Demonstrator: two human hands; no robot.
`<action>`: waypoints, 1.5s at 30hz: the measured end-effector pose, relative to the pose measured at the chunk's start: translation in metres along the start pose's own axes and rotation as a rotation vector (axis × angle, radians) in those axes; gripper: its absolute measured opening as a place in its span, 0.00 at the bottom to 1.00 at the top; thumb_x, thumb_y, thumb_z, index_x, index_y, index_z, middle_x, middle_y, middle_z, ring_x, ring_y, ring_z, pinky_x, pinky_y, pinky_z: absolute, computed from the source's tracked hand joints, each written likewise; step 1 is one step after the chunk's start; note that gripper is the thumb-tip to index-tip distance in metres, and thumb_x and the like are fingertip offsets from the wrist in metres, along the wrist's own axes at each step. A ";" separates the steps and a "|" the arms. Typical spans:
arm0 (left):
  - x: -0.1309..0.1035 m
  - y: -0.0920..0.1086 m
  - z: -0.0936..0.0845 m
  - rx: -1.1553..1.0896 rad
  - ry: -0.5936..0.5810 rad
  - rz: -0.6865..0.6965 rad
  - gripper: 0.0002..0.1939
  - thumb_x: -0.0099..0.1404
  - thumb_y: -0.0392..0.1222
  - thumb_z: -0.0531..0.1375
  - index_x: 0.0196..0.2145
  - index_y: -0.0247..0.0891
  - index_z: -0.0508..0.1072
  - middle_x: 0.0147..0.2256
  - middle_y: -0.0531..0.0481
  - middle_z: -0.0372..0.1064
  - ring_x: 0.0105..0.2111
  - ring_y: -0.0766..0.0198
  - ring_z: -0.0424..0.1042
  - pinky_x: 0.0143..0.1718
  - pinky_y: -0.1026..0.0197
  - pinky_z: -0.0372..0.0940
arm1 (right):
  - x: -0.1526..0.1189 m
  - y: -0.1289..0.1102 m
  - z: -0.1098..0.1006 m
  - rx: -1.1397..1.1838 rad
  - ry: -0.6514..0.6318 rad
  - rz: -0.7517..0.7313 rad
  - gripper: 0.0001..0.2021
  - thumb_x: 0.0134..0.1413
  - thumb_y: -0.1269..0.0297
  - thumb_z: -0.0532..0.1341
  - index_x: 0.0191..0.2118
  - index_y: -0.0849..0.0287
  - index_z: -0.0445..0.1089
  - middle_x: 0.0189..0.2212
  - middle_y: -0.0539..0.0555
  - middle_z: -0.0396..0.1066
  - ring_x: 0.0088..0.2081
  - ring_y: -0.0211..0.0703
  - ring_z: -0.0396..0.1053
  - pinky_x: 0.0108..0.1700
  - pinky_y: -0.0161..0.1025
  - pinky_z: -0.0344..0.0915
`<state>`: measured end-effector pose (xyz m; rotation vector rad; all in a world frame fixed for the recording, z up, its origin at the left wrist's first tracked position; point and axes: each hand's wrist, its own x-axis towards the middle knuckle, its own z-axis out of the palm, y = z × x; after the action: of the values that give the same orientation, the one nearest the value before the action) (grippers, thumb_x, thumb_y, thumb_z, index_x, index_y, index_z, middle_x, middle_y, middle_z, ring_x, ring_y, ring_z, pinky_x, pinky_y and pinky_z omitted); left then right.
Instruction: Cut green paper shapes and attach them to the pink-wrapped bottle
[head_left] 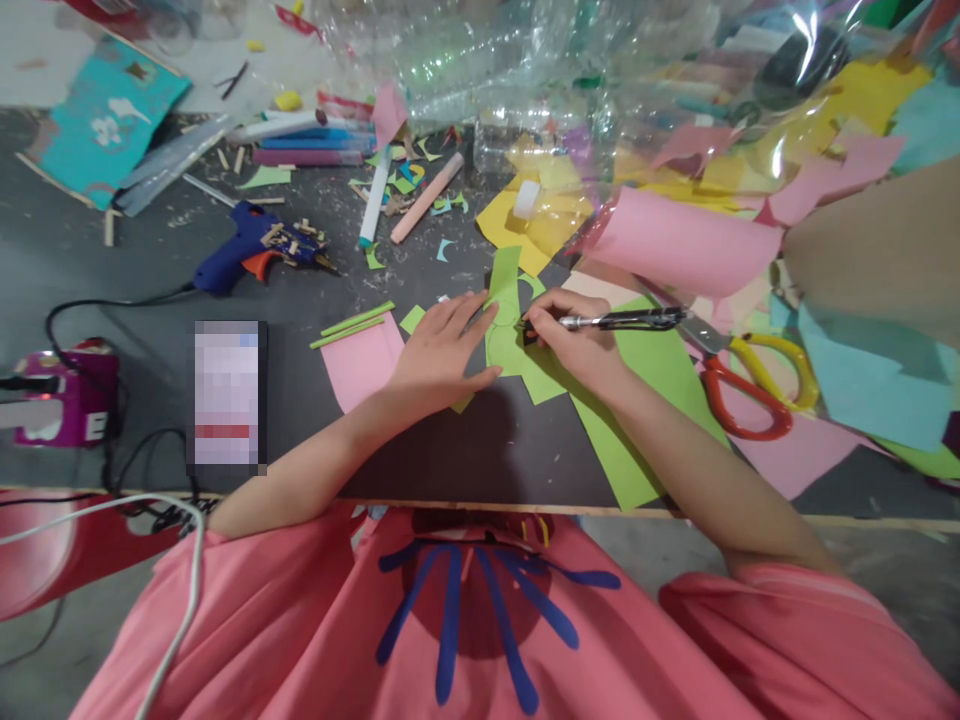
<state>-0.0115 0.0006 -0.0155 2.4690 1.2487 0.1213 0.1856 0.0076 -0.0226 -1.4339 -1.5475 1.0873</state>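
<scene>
Right hand [574,330] of mine is closed around a black and silver pen [626,320], its writing end by the right edge of a small green paper piece [510,352]; my fingers crowd the tip, so I cannot tell whether it touches. My left hand [442,350] lies open, palm down, fingers spread, with its fingertips on the left side of that piece. Faint curved lines show on the green piece, which lies on the dark table [480,460] between my two hands.

A large green sheet [637,430] lies under my right forearm, and just beyond it are scissors [750,388] with one red and one yellow handle. Near my left hand, thin green strips [356,325] rest at the top of a pink paper piece [364,365]. Farther left are a phone [227,395], its screen blurred, and a blue glue gun [240,245] with an orange trigger. Ahead of me, a peach marker [427,198] lies among paper scraps, near a clear bottle with a white cap [527,200]. To its right is a pink paper roll [682,240].
</scene>
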 end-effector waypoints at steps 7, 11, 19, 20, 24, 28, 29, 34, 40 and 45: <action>0.000 0.000 0.001 -0.009 -0.001 -0.013 0.34 0.64 0.50 0.56 0.63 0.30 0.56 0.64 0.35 0.54 0.65 0.48 0.52 0.65 0.45 0.49 | 0.001 -0.004 -0.001 -0.050 -0.021 -0.016 0.08 0.50 0.63 0.57 0.23 0.56 0.65 0.20 0.47 0.65 0.22 0.35 0.62 0.27 0.36 0.59; 0.000 0.001 0.000 -0.016 0.001 -0.020 0.34 0.64 0.50 0.56 0.63 0.31 0.56 0.64 0.36 0.54 0.65 0.48 0.52 0.65 0.45 0.49 | 0.001 -0.004 0.000 -0.071 -0.039 -0.031 0.08 0.51 0.64 0.57 0.22 0.56 0.64 0.20 0.48 0.66 0.23 0.36 0.62 0.28 0.37 0.59; 0.001 0.001 0.000 -0.027 -0.009 -0.021 0.34 0.64 0.50 0.56 0.63 0.31 0.56 0.64 0.35 0.54 0.65 0.47 0.52 0.65 0.44 0.48 | 0.000 -0.005 0.000 -0.083 -0.038 -0.041 0.09 0.50 0.65 0.57 0.21 0.56 0.64 0.20 0.48 0.66 0.24 0.36 0.62 0.28 0.36 0.59; 0.001 0.001 0.000 -0.024 -0.011 -0.021 0.35 0.64 0.50 0.56 0.63 0.30 0.56 0.64 0.35 0.54 0.65 0.47 0.52 0.65 0.44 0.48 | 0.000 -0.005 0.000 -0.083 -0.034 -0.040 0.09 0.50 0.65 0.57 0.21 0.56 0.64 0.19 0.48 0.66 0.23 0.36 0.62 0.28 0.36 0.58; 0.001 0.001 -0.001 -0.024 -0.016 -0.020 0.34 0.64 0.50 0.56 0.63 0.31 0.56 0.64 0.35 0.54 0.65 0.47 0.52 0.65 0.45 0.48 | 0.000 -0.004 0.000 -0.068 -0.019 -0.023 0.09 0.50 0.65 0.57 0.21 0.56 0.63 0.19 0.47 0.65 0.22 0.35 0.60 0.27 0.36 0.57; 0.001 0.001 -0.001 -0.016 -0.018 -0.019 0.35 0.64 0.50 0.56 0.63 0.29 0.56 0.64 0.35 0.54 0.65 0.47 0.52 0.65 0.45 0.48 | 0.000 -0.005 0.000 -0.064 -0.026 -0.051 0.10 0.50 0.65 0.57 0.20 0.56 0.64 0.18 0.47 0.64 0.22 0.34 0.61 0.27 0.35 0.57; 0.001 0.001 -0.001 -0.014 -0.018 -0.017 0.35 0.64 0.50 0.56 0.63 0.28 0.56 0.64 0.34 0.54 0.65 0.47 0.52 0.65 0.46 0.48 | -0.001 -0.005 0.000 -0.051 -0.018 -0.050 0.10 0.49 0.66 0.57 0.20 0.56 0.63 0.17 0.46 0.63 0.21 0.34 0.60 0.26 0.35 0.57; 0.001 0.000 -0.001 -0.024 -0.012 -0.018 0.34 0.64 0.50 0.56 0.63 0.31 0.56 0.64 0.36 0.54 0.65 0.48 0.52 0.66 0.46 0.48 | -0.002 -0.003 -0.001 0.086 0.071 0.032 0.09 0.48 0.68 0.55 0.20 0.57 0.65 0.16 0.45 0.64 0.17 0.32 0.58 0.22 0.34 0.56; 0.000 -0.001 0.002 -0.054 0.024 -0.045 0.36 0.63 0.50 0.57 0.63 0.31 0.55 0.64 0.35 0.54 0.65 0.47 0.52 0.65 0.44 0.49 | -0.001 -0.001 -0.002 0.020 0.014 -0.015 0.07 0.51 0.64 0.58 0.24 0.56 0.66 0.19 0.46 0.66 0.20 0.33 0.61 0.25 0.34 0.59; 0.000 -0.001 0.003 -0.059 0.041 -0.039 0.35 0.63 0.49 0.57 0.63 0.30 0.55 0.63 0.34 0.54 0.65 0.46 0.53 0.65 0.43 0.49 | 0.000 -0.005 -0.001 -0.063 -0.051 -0.046 0.09 0.53 0.61 0.58 0.25 0.56 0.66 0.22 0.48 0.68 0.24 0.35 0.63 0.29 0.36 0.60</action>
<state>-0.0114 0.0007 -0.0191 2.4016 1.2913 0.1971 0.1852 0.0074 -0.0178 -1.4154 -1.6560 1.0642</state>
